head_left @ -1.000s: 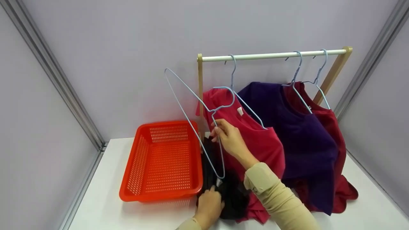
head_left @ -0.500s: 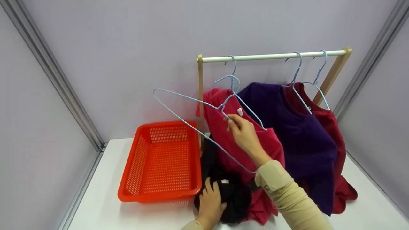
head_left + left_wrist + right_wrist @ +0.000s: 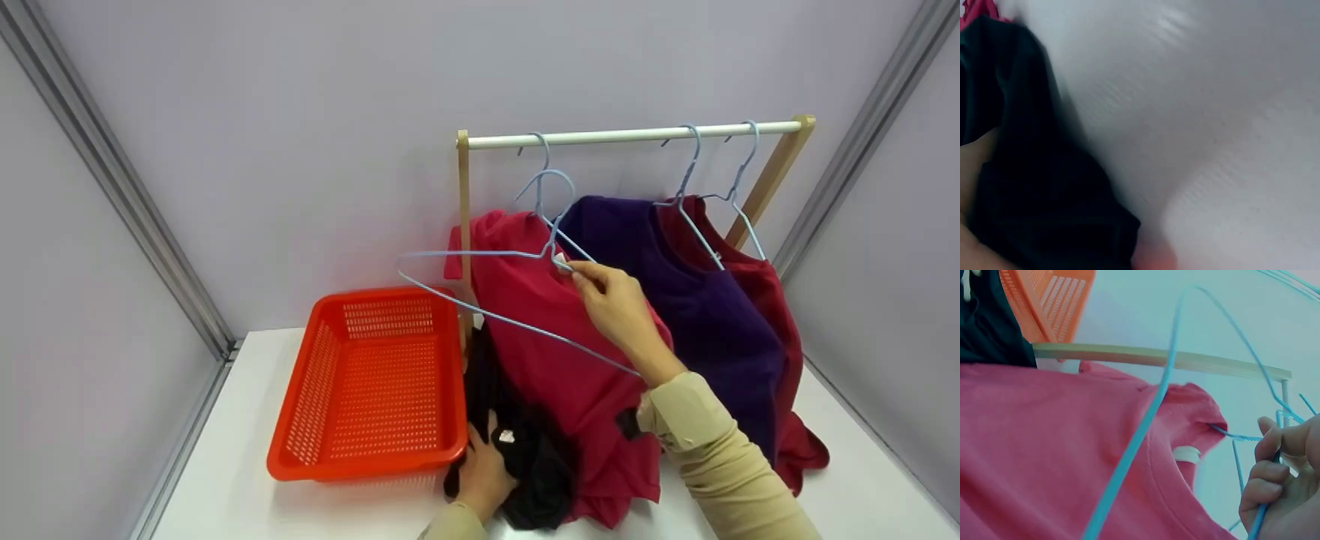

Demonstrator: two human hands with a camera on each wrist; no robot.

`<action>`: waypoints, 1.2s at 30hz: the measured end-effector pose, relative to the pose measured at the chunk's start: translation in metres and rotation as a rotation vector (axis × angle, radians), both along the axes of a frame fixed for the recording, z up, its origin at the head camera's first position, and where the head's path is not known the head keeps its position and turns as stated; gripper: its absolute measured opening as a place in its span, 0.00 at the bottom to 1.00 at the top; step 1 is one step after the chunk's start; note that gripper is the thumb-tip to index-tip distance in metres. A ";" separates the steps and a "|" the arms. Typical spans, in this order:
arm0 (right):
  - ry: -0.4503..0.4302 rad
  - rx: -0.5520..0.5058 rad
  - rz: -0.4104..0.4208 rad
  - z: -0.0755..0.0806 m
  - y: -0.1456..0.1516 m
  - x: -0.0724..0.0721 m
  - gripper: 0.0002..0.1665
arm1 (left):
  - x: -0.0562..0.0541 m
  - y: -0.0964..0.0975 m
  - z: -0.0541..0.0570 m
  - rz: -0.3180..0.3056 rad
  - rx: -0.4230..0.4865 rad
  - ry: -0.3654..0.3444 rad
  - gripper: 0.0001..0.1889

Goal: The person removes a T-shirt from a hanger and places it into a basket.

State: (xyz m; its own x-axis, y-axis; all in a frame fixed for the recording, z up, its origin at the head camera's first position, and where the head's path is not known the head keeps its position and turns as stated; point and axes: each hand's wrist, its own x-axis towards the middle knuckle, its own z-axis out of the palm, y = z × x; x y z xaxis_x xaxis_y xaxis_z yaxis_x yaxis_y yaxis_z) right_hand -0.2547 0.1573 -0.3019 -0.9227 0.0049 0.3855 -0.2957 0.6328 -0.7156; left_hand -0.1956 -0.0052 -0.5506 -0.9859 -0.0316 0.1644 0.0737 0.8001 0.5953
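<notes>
My right hand pinches one shoulder of a light-blue wire clothes hanger, held bare in front of a hanging pink shirt. In the right wrist view, the fingers of that right hand curl round the hanger's wire. Low at the front, my left hand rests with spread fingers on a crumpled black garment with a small white label. Its dark cloth fills the left side of the left wrist view; part of my hand is cut off there.
A red-orange plastic basket stands left of the black garment. Behind is a small clothes rack with a white rail. A purple top and a dark-red top hang at its right. Walls enclose the white table.
The bare hanger has turned from steeply slanting to nearly level, its hook now upward, as my right hand moved right. My left hand shifted on the black garment, spreading its fingers.
</notes>
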 end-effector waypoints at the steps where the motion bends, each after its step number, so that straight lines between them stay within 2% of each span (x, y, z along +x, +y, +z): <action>1: -0.019 0.023 -0.009 0.002 0.001 0.002 0.16 | -0.001 -0.001 -0.001 0.001 -0.012 0.002 0.53; 4: -0.061 0.071 -0.041 0.009 0.005 0.006 0.17 | -0.005 -0.002 0.000 -0.003 -0.103 0.028 0.47; 7: -0.087 0.106 -0.094 0.014 0.008 0.008 0.18 | -0.008 -0.002 0.004 -0.009 -0.198 0.082 0.40; 10: -0.114 0.131 -0.141 0.018 0.011 0.009 0.18 | -0.011 0.000 0.012 -0.017 -0.239 0.126 0.34; 12: -0.129 0.136 -0.159 0.020 0.013 0.009 0.19 | -0.012 0.001 0.017 -0.018 -0.228 0.146 0.32; 15: -0.143 0.149 -0.190 0.023 0.017 0.010 0.19 | -0.013 0.004 0.024 -0.016 -0.167 0.156 0.28; 19: -0.146 0.195 -0.240 0.027 0.022 0.013 0.18 | -0.013 0.009 0.031 0.002 -0.039 0.167 0.22; 22: -0.127 0.238 -0.269 0.028 0.024 0.014 0.18 | -0.013 0.012 0.038 0.007 0.018 0.207 0.20; 25: -0.087 0.275 -0.286 0.026 0.023 0.015 0.17 | -0.017 0.012 0.050 -0.002 0.046 0.281 0.23; 29: -0.026 0.301 -0.295 0.022 0.019 0.014 0.17 | -0.024 0.007 0.070 -0.012 0.091 0.402 0.29; 33: 0.003 0.291 -0.300 0.020 0.014 0.012 0.16 | -0.032 0.001 0.098 0.017 0.229 0.468 0.26; 36: 0.004 0.270 -0.304 0.022 0.010 0.010 0.16 | -0.038 -0.004 0.123 0.043 0.362 0.501 0.21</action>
